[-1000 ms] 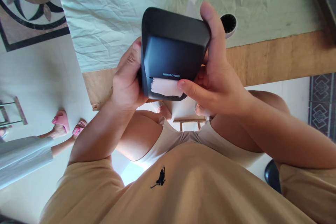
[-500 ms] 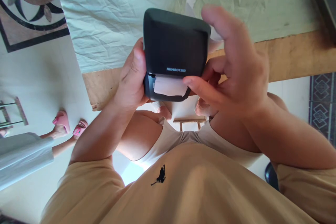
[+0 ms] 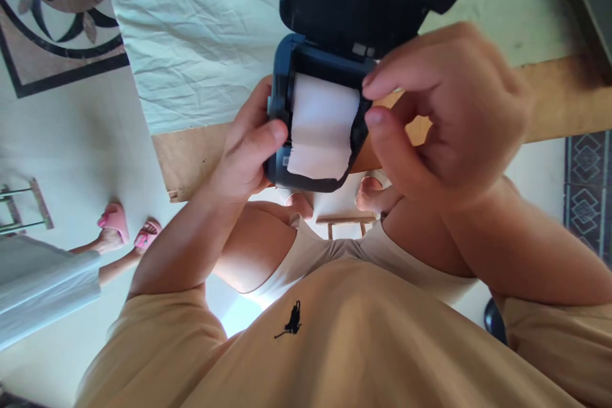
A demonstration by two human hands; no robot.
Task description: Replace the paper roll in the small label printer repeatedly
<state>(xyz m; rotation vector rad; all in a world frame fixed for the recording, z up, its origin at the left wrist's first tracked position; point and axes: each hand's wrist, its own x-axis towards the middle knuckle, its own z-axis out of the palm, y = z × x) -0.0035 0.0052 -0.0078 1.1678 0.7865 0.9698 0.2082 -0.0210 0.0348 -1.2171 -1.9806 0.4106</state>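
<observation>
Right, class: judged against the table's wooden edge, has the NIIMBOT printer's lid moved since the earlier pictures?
Yes: the lid has swung open, away from the wearer, up the picture from the table's wooden edge.

Black printer (image 3: 329, 58), lid (image 3: 354, 0) swung wide open, white paper roll (image 3: 322, 111) inside, ragged end (image 3: 318, 162) lying toward the front

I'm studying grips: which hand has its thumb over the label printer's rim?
The left hand: its thumb lies over the left rim of the open label printer. The right hand has its thumb beside the opposite edge.
</observation>
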